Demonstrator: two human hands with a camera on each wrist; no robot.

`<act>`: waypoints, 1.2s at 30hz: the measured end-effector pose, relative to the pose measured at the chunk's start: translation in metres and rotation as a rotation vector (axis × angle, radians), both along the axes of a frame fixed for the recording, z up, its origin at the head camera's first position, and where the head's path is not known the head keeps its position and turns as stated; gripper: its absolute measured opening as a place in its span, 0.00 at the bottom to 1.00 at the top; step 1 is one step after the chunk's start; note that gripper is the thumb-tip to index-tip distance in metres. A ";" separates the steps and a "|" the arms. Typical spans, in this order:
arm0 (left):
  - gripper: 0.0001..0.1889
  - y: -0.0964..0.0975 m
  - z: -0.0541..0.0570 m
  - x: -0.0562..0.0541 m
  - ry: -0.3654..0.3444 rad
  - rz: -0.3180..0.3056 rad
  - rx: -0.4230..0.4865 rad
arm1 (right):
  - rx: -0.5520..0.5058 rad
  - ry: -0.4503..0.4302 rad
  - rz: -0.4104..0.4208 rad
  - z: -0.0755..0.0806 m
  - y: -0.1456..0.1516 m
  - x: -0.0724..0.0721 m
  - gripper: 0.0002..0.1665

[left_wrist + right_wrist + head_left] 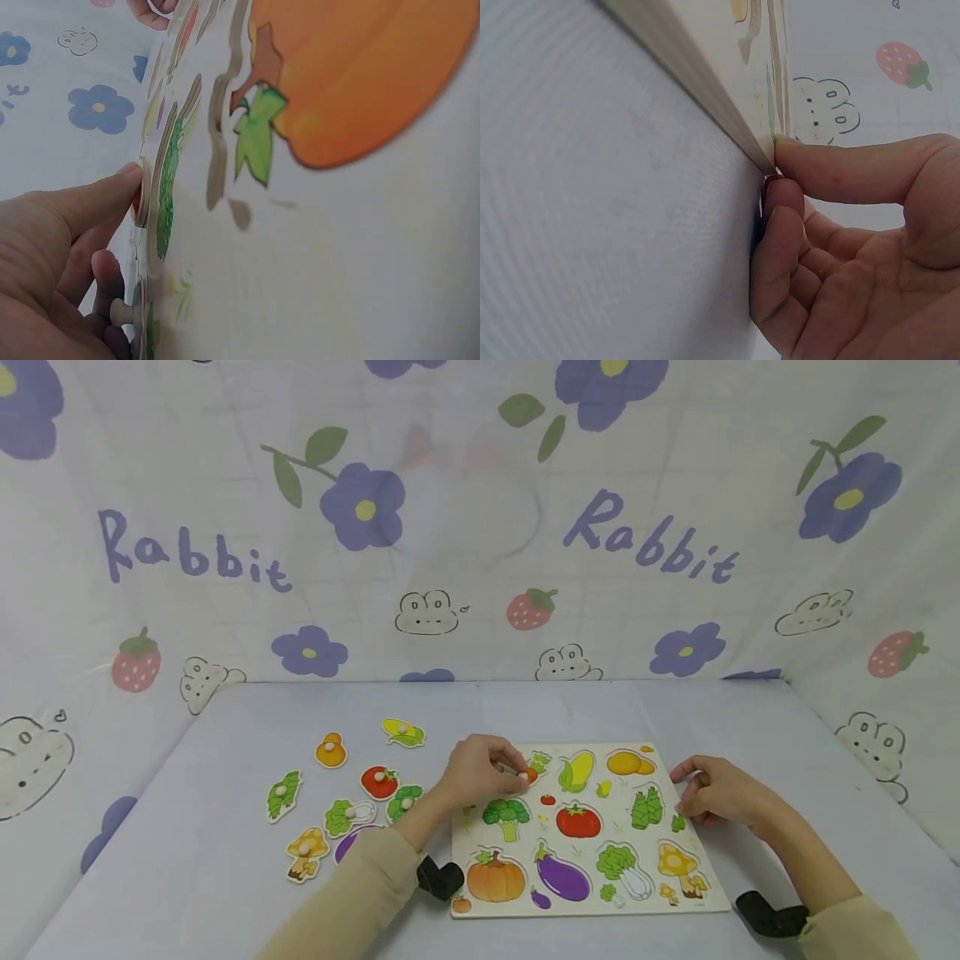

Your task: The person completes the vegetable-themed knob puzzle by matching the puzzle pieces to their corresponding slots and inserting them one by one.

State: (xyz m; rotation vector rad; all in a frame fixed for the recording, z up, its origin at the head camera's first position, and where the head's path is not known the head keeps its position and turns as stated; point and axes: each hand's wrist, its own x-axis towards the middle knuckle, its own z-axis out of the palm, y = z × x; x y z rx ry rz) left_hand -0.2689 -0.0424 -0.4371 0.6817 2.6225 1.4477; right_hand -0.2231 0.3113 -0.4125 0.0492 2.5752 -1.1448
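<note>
My left hand [486, 768] is over the upper left of a white vegetable puzzle board [517, 907]. Thumb and fingers pinch a small carrot-like piece [533, 772], orange with a green top, at the board's surface. In the left wrist view, the thumb of the left hand [67, 232] touches the edge of this piece. Below it, a knob [122, 311] stands out from another piece, mostly hidden by the fingers. At the board's right edge, my right hand [723, 793] grips the rim. The right wrist view shows the thumb of the right hand [847, 240] on top and curled fingers beneath.
Left of the board lie several loose knobbed pieces: corn [403, 732], tomato [379, 782], mushroom [307, 853], cabbage [348, 817], a green leafy one [283, 796] and a yellow-orange one [331, 750]. The left forearm partly covers an eggplant piece [354, 842]. A patterned curtain [480, 527] hangs behind.
</note>
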 end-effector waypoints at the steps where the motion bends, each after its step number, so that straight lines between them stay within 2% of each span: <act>1: 0.06 0.001 0.000 -0.001 -0.001 0.005 -0.004 | -0.001 0.000 0.001 0.000 0.000 0.000 0.28; 8: 0.07 0.009 0.002 -0.003 -0.012 0.110 -0.056 | -0.012 0.003 0.005 0.000 0.000 0.000 0.28; 12: 0.07 0.013 0.004 -0.003 -0.007 0.144 -0.092 | -0.013 0.004 0.010 0.001 -0.002 0.000 0.28; 16: 0.07 0.015 0.007 -0.004 -0.036 0.151 -0.114 | -0.023 0.004 0.013 0.001 -0.002 0.001 0.27; 27: 0.10 0.017 0.014 -0.007 -0.168 0.148 -0.132 | -0.022 0.001 0.014 0.001 0.001 0.002 0.27; 36: 0.11 0.013 0.013 -0.008 -0.180 0.136 -0.113 | -0.021 0.005 0.028 0.001 0.000 0.001 0.26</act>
